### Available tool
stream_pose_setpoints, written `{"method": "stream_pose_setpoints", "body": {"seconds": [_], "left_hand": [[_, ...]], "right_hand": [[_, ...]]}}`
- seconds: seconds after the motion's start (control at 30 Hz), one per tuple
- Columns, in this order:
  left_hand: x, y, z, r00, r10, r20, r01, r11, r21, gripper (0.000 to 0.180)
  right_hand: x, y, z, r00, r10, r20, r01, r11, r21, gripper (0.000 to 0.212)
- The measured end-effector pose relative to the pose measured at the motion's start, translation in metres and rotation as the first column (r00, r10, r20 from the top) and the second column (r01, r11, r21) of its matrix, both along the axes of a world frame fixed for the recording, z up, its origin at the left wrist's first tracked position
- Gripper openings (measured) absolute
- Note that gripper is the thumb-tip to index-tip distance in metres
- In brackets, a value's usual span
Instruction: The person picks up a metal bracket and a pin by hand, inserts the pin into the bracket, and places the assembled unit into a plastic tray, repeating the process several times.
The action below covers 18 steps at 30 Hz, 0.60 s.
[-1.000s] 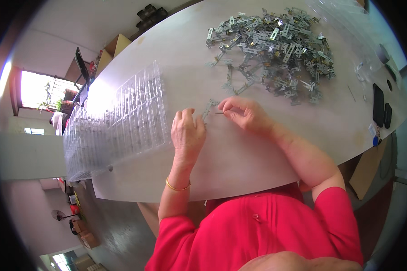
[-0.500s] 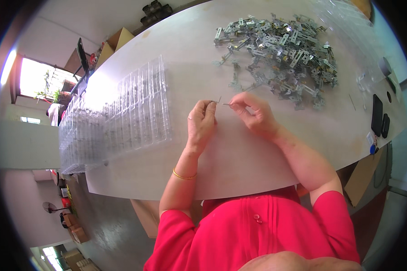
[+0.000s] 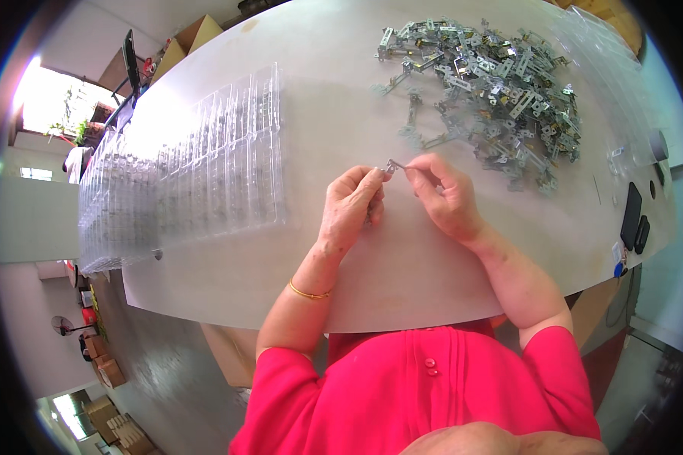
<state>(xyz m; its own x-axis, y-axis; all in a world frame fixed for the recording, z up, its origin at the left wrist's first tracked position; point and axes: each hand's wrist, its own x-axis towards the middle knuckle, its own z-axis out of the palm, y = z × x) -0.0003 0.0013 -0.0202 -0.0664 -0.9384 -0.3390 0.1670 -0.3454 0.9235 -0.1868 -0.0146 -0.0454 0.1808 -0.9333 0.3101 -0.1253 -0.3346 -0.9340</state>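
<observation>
Over the middle of the pale table, my left hand (image 3: pixel 353 203) pinches a small metal bracket (image 3: pixel 391 164) between thumb and fingers. Most of that bracket is hidden in the grip; its bent end sticks out towards the right. Close beside it, my right hand (image 3: pixel 449 196) is closed in a pinch at the bracket's outer end, its fingertips at a thin piece too small to name. Beyond my right hand spreads a heap of similar silvery metal brackets (image 3: pixel 520 98), some with brass-coloured bits.
Clear plastic blister trays (image 3: pixel 239 152) are stacked on the left of the table (image 3: pixel 322 98). More clear plastic (image 3: pixel 596 68) lies at the far right. Near the right edge are a black phone (image 3: pixel 631 216), a small black case (image 3: pixel 642 234) and a roll of tape (image 3: pixel 658 144).
My hands have shifted slightly to the right. The bracket in my left hand now shows a bent end, turned towards my right fingertips. The whole view has tilted a little.
</observation>
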Motion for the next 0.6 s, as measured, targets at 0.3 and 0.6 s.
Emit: {"method": "stream_pose_setpoints", "body": {"seconds": [0.3, 0.6], "left_hand": [[-0.003, 0.001, -0.005, 0.971, 0.053, 0.232, -0.023, 0.991, -0.129, 0.023], [-0.008, 0.004, -0.017, 0.841, 0.188, 0.507, 0.086, 0.879, -0.469, 0.011]], "right_hand": [[-0.001, 0.004, 0.011, 0.995, -0.020, -0.099, 0.016, 0.999, -0.037, 0.004], [0.002, 0.007, 0.007, 0.998, 0.042, -0.052, -0.039, 0.997, 0.059, 0.018]]}}
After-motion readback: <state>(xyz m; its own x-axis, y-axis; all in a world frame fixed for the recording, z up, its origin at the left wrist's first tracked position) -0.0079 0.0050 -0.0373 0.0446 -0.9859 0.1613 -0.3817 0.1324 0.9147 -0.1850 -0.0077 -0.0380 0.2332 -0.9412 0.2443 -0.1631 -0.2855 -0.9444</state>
